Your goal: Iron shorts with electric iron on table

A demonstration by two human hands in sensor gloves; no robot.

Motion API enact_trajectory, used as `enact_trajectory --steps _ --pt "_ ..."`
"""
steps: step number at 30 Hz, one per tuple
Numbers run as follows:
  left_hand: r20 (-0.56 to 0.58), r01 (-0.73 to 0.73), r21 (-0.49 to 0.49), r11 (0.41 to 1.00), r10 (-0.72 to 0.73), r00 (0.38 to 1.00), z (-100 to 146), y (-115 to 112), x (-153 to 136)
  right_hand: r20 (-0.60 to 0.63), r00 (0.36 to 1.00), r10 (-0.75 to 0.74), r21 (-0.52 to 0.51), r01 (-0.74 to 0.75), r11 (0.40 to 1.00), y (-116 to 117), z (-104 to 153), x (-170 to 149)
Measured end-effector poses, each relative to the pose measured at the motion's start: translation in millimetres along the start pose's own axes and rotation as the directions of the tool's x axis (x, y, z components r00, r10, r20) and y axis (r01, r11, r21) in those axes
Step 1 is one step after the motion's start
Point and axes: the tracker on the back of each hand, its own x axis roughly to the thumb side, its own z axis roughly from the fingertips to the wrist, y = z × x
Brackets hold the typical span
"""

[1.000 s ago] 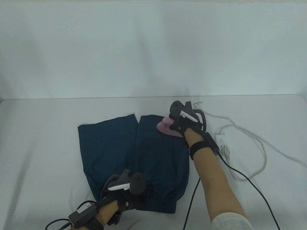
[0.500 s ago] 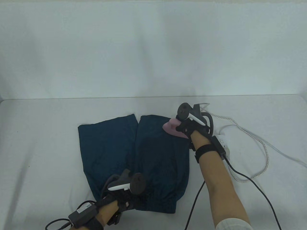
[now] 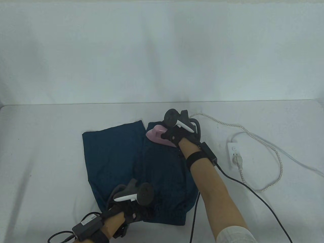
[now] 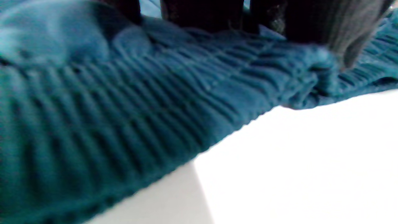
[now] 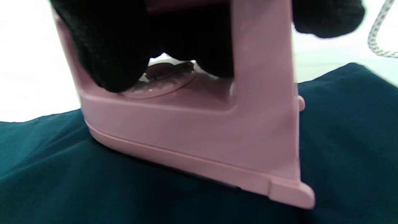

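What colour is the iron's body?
Pink; the iron shows best in the right wrist view, resting on the dark teal shorts.

Right hand [image 3: 174, 134] is gripping the iron handle, forearm extended; left hand [image 3: 129, 210] is pressing down, fingers [image 4: 202, 14] extended.

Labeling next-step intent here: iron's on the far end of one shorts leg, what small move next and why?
Probably draw the iron toward the waistband along that leg. The right hand grips its handle with the soleplate flat on the shorts near the far hem, and the left hand presses the gathered waistband, holding the fabric for a pull that way.
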Motion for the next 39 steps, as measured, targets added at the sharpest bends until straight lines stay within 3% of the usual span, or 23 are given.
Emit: enact_trajectory --steps 11,23,39 --pt "0.000 -0.001 0.000 1.000 0.001 1.000 -0.1 -0.1 -0.3 0.009 0.997 -0.075 0.023 0.075 0.997 6.5 1.1 2.2" --pt "-0.002 -0.001 0.000 1.000 0.001 1.000 -0.1 -0.3 -0.3 -0.039 0.996 0.080 0.029 -0.079 0.996 -4.6 23.3 -42.7" --pt "-0.005 0.001 0.002 1.000 -0.001 1.000 -0.2 -0.6 -0.2 -0.153 0.983 0.096 0.028 -0.093 0.995 -18.6 52.0 -100.0"
